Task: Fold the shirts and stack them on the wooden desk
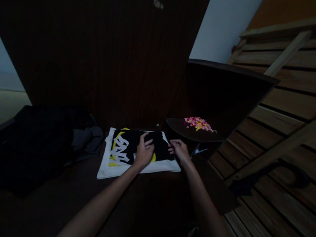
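A folded white T-shirt (114, 172) with a large black, yellow and white print lies flat on the dark surface in front of me. My left hand (144, 153) rests on the black part of the print, its fingers spread and holding nothing. At the right edge of the T-shirt is my right hand (179, 151). Its fingers are bent together on the edge of the cloth. The dim light hides the exact grip of the fingertips.
Dark clothes (44, 145) and a grey cloth (87, 141) are heaped at the left. On a dark corner shelf (174, 125) at the right lies a pile of small pink, red and yellow pieces (199, 123). A slatted wooden frame (283, 117) stands farther right.
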Motion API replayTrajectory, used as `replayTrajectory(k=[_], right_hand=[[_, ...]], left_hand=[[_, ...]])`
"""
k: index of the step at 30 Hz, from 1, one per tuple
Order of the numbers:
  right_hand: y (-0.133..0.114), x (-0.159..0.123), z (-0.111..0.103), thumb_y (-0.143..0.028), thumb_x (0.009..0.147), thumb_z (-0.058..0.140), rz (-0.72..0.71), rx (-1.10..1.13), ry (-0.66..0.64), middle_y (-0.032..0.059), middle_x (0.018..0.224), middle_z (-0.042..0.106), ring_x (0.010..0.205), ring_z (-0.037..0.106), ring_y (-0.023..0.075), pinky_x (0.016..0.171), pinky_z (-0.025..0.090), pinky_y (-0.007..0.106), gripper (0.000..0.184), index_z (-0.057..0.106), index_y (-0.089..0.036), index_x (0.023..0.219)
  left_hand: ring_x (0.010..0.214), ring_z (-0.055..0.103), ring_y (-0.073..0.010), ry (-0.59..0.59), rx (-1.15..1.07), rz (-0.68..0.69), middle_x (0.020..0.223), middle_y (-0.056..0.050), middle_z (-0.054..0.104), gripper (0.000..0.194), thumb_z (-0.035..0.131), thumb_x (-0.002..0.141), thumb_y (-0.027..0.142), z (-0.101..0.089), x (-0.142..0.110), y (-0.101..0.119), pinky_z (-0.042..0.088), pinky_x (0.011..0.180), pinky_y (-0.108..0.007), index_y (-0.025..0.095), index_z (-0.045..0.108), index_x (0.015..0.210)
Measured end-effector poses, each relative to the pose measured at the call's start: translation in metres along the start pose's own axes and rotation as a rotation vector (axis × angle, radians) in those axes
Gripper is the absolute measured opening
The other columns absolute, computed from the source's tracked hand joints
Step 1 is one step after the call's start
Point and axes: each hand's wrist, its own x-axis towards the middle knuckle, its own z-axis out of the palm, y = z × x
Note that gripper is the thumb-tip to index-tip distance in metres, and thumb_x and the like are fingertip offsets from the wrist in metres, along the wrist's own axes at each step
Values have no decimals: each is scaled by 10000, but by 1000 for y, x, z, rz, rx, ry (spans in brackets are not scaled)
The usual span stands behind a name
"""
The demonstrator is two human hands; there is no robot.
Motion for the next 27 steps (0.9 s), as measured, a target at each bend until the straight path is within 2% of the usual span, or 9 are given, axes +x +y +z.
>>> replayTrajectory(k=[3, 4, 6, 10, 13, 16, 19, 23, 27], right_hand=[[-1, 6, 7, -428, 859, 560, 154, 115, -65, -11, 697, 607, 536, 566, 122, 508, 445, 233, 224, 534, -207, 887], [-1, 8, 8, -419, 851, 577, 165, 101, -52, -23, 686, 591, 530, 552, 118, 498, 429, 223, 222, 526, -210, 905], [-1, 13, 11, -354, 801, 645, 154, 56, -4, -36, 691, 585, 565, 563, 124, 514, 431, 220, 243, 514, -216, 951], [-3, 23, 20, -193, 698, 701, 96, -12, 16, -45, 702, 603, 684, 625, 157, 629, 488, 251, 380, 494, -211, 1016], [-4, 29, 25, -113, 657, 688, 4, -113, 10, -60, 702, 610, 714, 643, 160, 692, 502, 272, 476, 489, -211, 1078], [-5, 27, 26, -69, 659, 662, -168, -395, 68, -33, 779, 657, 788, 654, 169, 771, 495, 289, 481, 524, -217, 1096], [-6, 18, 29, -60, 709, 615, -378, -748, 86, 71, 984, 689, 957, 636, 219, 869, 472, 330, 407, 583, -191, 1092], [-11, 6, 45, -161, 851, 530, -561, -917, 29, 152, 1268, 609, 1193, 534, 265, 1013, 418, 377, 312, 626, -144, 1147], [-10, 5, 67, -327, 976, 381, -630, -903, -108, 128, 1503, 430, 1419, 321, 261, 1149, 276, 403, 435, 570, -133, 1316]], left_hand=[[1189, 610, -217, -469, 309, 253, 1249, -115, 662, 496, 570, 872, 169, 8, -16, 2, 463, 1040, -393, 215, 443, 1349], [1233, 577, -229, -565, 444, 330, 1282, -122, 641, 461, 576, 872, 187, 11, -21, 1, 430, 1076, -407, 199, 482, 1323], [1292, 523, -241, -634, 680, 458, 1339, -149, 596, 406, 550, 890, 197, 15, -28, 0, 373, 1126, -414, 152, 522, 1293], [1320, 491, -224, -613, 910, 621, 1375, -158, 565, 366, 471, 934, 187, 19, -34, -6, 361, 1136, -356, 99, 540, 1283], [1357, 444, -251, -530, 1016, 684, 1410, -162, 531, 381, 470, 940, 221, 20, -37, -11, 341, 1146, -401, 95, 542, 1292], [1372, 416, -299, -412, 1088, 649, 1431, -181, 501, 445, 486, 945, 325, 22, -41, -12, 336, 1136, -478, 94, 526, 1324], [1299, 503, -302, -361, 1118, 545, 1337, -180, 589, 423, 463, 956, 385, 18, -40, -1, 399, 1084, -457, 99, 588, 1241], [1144, 618, -266, -257, 1148, 355, 1140, -160, 691, 358, 377, 981, 319, -11, -27, 20, 474, 988, -390, 116, 659, 1067], [1382, 385, -331, -175, 1210, 252, 1421, -198, 507, 424, 406, 953, 283, -56, -17, 20, 340, 1114, -481, 75, 560, 1289]])
